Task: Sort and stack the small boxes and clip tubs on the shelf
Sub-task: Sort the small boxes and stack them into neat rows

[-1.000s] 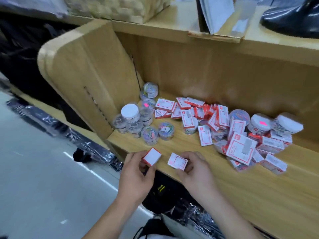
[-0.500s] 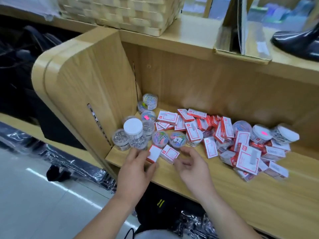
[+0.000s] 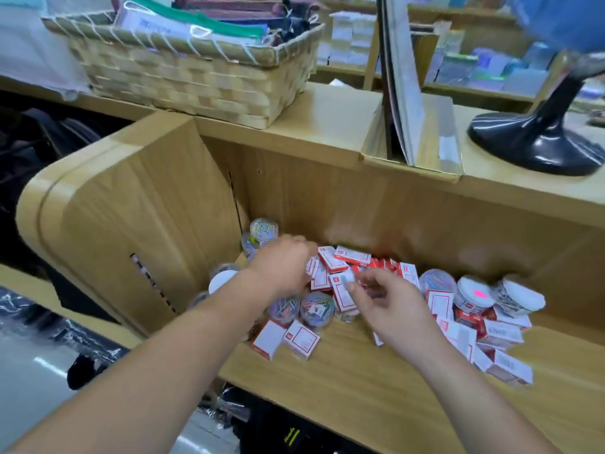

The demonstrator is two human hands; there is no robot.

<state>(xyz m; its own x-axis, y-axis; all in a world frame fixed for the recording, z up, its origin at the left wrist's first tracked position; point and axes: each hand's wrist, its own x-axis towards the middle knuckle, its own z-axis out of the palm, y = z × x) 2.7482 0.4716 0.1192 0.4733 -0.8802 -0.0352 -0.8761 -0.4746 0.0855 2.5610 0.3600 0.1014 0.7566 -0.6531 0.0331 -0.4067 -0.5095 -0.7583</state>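
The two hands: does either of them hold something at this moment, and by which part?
It cannot be told for certain. The left hand reaches over the box pile with its fingers hidden. The right hand hovers half open over a small box; no grip shows.

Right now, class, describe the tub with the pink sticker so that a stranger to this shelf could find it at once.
Start at the black stand on the upper ledge and drop to the wooden shelf below it. Right of the right hand, among red and white boxes, stand white-lidded tubs. The tub with the pink sticker is the only one whose lid carries a bright pink mark.
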